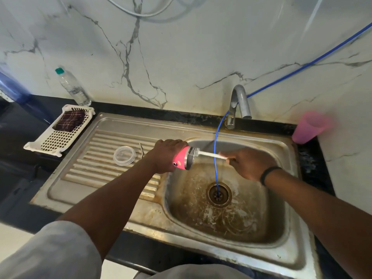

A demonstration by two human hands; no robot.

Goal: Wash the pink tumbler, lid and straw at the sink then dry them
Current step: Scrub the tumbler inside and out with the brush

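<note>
- The steel sink (289, 246) fills the lower middle of the view, with its stained basin at 5 o'clock and a ribbed draining board (96, 168) on the 9 o'clock side.
- The dark tabletop (18, 125) runs along the marble wall and round the sink.
- A white basket (52, 141) sits on the tabletop at 9 o'clock from the draining board, with a dark checked cloth (69, 120) lying in its far end.
- The bent tap (240, 101) stands at 12 o'clock from the basin; a thin blue hose (215, 150) drops from beside it into the drain (219, 194).
- A clear water bottle (73, 87) with a green cap stands against the wall at 10 o'clock.
- A pale pink cup (311, 126) stands on the tabletop at 2 o'clock from the basin.
- The left hand (167, 154) has its grip wrapped round the pink tumbler (182, 159), held on its side over the basin's 9 o'clock rim, mouth facing 3 o'clock.
- The right hand (249, 163), a black band (268, 174) on its wrist, pinches the white handle of a brush (211, 155); its bristles are at the tumbler's mouth.
- The clear lid (124, 155) lies flat on the draining board at 9 o'clock from the tumbler.
- A thin metal straw (141, 151) lies just beside the lid.
</note>
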